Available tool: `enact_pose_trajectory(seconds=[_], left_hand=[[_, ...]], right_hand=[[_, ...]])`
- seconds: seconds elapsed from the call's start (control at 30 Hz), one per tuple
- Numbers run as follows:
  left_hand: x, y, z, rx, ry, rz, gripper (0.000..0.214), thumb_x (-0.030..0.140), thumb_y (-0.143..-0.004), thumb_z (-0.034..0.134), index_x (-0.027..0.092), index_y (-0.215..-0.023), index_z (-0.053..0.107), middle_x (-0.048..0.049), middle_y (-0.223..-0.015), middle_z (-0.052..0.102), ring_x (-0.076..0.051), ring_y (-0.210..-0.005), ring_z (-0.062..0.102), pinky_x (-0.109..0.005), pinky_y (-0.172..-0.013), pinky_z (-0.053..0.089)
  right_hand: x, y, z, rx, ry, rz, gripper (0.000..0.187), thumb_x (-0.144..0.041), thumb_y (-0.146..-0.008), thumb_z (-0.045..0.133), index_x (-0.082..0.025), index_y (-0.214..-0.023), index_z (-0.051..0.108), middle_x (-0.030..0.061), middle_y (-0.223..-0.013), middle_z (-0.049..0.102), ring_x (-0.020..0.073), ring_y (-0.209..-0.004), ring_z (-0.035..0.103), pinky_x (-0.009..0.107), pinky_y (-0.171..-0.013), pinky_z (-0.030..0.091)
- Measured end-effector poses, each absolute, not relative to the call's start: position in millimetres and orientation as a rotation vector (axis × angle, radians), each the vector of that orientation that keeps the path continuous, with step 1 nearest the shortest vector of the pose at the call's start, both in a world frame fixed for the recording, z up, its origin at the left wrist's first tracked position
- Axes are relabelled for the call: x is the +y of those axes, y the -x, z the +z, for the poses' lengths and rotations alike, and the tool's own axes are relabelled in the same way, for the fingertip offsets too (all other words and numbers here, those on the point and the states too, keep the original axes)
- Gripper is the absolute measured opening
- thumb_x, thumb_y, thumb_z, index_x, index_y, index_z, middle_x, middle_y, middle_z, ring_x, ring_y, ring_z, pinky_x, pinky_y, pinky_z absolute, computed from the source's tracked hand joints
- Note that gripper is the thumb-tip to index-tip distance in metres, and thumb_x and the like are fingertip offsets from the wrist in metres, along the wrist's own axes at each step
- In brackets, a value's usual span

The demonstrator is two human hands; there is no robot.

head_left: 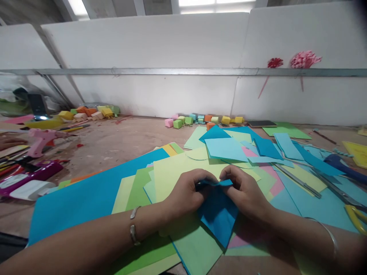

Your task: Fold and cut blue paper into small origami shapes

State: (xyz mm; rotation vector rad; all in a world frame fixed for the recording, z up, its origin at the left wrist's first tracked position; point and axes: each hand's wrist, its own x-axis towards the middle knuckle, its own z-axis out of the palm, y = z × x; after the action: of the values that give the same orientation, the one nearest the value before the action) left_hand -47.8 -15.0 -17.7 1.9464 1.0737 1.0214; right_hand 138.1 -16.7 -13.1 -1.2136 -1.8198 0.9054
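Note:
A blue sheet of paper (pixel 218 214) lies folded between my two hands, its point toward me. My left hand (pixel 186 193) pinches its upper edge from the left, fingers curled closed. On the other side my right hand (pixel 245 191) pinches the same folded edge. Both rest on a pile of pale yellow and green sheets (pixel 172 172). A bracelet sits on each wrist.
A large blue sheet (pixel 86 194) lies left. More blue, pink and green sheets (pixel 229 147) spread behind. A metal ruler (pixel 298 180) and yellow-handled scissors (pixel 355 215) lie right. Small paper cubes (pixel 200 120) line the white wall. A pink glue gun (pixel 43 139) lies far left.

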Motion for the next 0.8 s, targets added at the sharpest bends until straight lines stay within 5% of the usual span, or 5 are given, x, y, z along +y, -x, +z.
enact_pose_trajectory(seconds=[0.2,0.8], left_hand=[[-14.7,47.7,-14.9,1.086,-1.948,1.032,0.014,0.015,-0.078,0.058,0.019,-0.086,0.069,-0.0026,-0.086,0.072,-0.018,-0.081,0.064,-0.031,-0.076,0.052],[-15.6,48.2,-11.1,1.237,-2.149,1.025,0.007,0.017,-0.079,0.062,0.018,-0.081,0.067,-0.0012,-0.079,0.069,-0.016,-0.072,0.061,-0.028,-0.067,0.048]], right_hand=[[-18.3,-138.8,-15.3,-1.894,1.104,0.855,0.005,-0.018,-0.074,0.05,-0.022,-0.072,0.046,-0.0042,-0.062,0.045,0.0118,-0.058,0.04,0.024,-0.051,0.032],[-25.7,-135.6,-12.1,-2.1,1.052,0.579,0.015,-0.016,-0.082,0.045,-0.02,-0.093,0.054,0.0004,-0.078,0.059,0.0134,-0.065,0.051,0.026,-0.059,0.043]])
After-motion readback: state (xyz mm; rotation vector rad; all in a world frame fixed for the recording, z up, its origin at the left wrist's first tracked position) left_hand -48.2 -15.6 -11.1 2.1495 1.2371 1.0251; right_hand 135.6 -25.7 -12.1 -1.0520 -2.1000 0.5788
